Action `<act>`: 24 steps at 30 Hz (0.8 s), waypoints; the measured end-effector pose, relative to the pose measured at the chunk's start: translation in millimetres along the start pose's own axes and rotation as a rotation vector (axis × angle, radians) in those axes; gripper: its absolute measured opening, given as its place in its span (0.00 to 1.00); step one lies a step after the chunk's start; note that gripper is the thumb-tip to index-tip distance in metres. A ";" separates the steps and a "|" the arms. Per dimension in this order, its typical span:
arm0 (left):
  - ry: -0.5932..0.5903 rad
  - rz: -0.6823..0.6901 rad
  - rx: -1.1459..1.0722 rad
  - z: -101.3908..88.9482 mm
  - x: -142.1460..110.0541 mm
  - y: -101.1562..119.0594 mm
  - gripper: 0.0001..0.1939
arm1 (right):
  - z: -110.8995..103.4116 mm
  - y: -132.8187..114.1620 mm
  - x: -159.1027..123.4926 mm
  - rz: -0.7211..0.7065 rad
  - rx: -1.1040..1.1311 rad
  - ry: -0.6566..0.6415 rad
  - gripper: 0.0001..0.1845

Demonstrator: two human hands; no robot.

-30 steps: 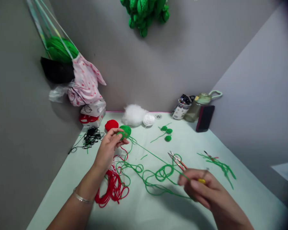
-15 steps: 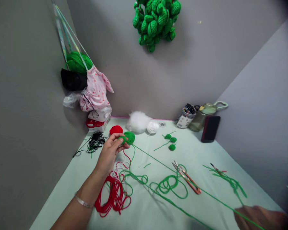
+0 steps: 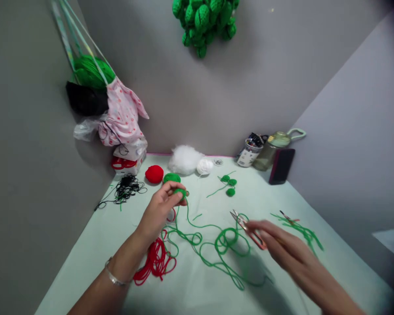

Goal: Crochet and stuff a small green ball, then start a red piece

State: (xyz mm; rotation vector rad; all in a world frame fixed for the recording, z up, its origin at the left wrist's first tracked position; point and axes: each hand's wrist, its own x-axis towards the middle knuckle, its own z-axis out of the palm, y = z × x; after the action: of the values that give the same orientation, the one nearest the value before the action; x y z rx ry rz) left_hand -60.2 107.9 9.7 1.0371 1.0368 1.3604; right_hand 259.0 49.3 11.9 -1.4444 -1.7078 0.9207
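The left hand is closed in a pinch, thumb against fingertips, around a small green piece. From that piece a strand of green yarn drops to the bench and runs into loose coils between the two hands.

The right hand has its fingers extended close together over the snips; whether they touch them, or grip anything, I cannot tell. The snips lie lengthwise on a slant: blade tips aimed away from the person and toward the left, handles at the right hand's fingers. That hand is clearly the nearer; the left hand is well apart, beyond the tips to their left.

Red yarn lies nearer the person than the left hand's fingers, and a green ball just beyond them.
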 end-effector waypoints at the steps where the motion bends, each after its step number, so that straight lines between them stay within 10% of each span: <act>1: -0.040 -0.004 0.033 7.9 -5.2 -0.7 0.06 | 11.8 -5.2 7.9 0.019 -0.047 0.041 0.21; 9: -0.221 0.051 0.318 45.2 -35.7 -10.4 0.04 | 76.8 -32.0 4.2 0.163 0.539 -0.230 0.27; 24: -0.193 -0.031 0.292 37.1 -28.0 -11.3 0.06 | 69.3 -38.8 -4.7 0.109 0.456 -0.605 0.23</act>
State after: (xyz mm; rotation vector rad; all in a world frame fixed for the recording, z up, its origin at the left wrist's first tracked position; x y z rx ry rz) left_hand -20.4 81.3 6.8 1.3335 1.1215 1.0792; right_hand 180.8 34.7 10.7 -1.0129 -1.6659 1.8101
